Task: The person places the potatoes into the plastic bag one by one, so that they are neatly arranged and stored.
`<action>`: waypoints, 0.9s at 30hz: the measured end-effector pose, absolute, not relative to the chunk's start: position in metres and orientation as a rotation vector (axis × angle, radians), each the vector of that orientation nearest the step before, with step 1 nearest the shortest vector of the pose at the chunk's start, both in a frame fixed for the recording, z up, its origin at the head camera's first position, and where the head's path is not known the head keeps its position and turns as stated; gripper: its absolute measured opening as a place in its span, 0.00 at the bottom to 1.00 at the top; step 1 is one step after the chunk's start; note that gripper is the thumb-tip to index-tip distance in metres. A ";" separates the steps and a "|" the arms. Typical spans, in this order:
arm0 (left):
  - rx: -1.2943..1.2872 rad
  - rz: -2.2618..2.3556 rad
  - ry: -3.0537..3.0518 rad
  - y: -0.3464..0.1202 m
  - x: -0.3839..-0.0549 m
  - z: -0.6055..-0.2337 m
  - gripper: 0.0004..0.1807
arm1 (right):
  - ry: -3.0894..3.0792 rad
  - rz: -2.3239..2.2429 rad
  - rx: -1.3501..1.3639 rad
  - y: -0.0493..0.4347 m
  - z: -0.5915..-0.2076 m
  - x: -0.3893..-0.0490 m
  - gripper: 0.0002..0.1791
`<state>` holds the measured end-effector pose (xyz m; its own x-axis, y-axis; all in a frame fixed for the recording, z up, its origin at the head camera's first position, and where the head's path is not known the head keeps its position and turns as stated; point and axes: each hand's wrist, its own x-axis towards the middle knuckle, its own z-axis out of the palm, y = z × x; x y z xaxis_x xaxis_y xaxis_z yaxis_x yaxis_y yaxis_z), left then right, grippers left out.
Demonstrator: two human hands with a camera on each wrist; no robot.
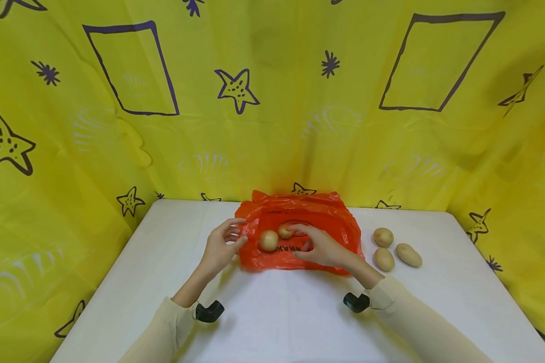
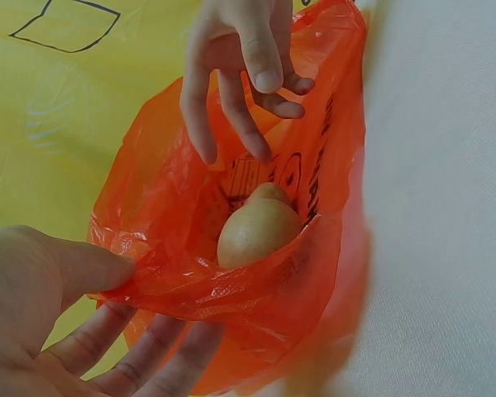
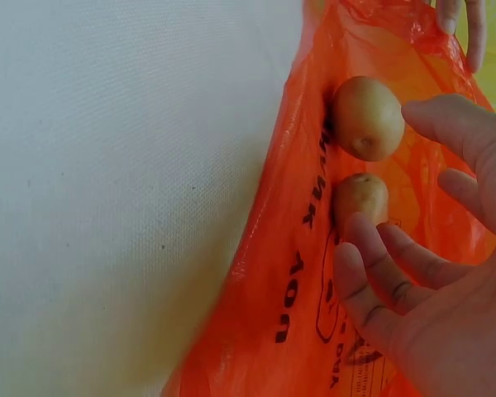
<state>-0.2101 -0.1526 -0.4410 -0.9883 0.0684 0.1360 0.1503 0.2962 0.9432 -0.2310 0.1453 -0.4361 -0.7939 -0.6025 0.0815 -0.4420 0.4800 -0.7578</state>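
A red plastic bag (image 1: 315, 257) with dark lettering lies spread with its mouth facing the person. Inside it sit a larger round potato (image 1: 268, 241) and, just beyond, a smaller potato (image 1: 284, 231). At the bag's left rim is my left hand (image 1: 219, 246); in the left wrist view its thumb lies over the plastic and its fingers behind, pinching the edge. My right hand (image 1: 323, 246) reaches into the bag with its fingers spread, nothing gripped. Its fingertips are close beside the smaller potato; whether they touch it, I cannot tell.
Three more potatoes, one at the back (image 1: 383, 237), one in front (image 1: 384, 259) and an oblong one (image 1: 409, 255), lie on the white table (image 1: 272, 312) right of the bag. A yellow curtain (image 1: 272, 141) with drawn stars hangs behind and along both sides.
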 end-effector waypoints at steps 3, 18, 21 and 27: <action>-0.211 -1.809 -2.475 -0.153 -0.210 -0.441 0.22 | 2.531 -1.202 -0.912 0.147 -0.435 -0.229 0.35; -0.196 -1.806 -2.464 -0.151 -0.208 -0.442 0.24 | 2.573 -1.165 -1.026 0.158 -0.425 -0.214 0.34; -0.203 -1.811 -2.466 -0.152 -0.208 -0.442 0.23 | 2.574 -1.164 -1.036 0.162 -0.423 -0.210 0.34; -0.225 -1.808 -2.465 -0.152 -0.209 -0.440 0.22 | 2.600 -1.152 -1.043 0.173 -0.418 -0.201 0.34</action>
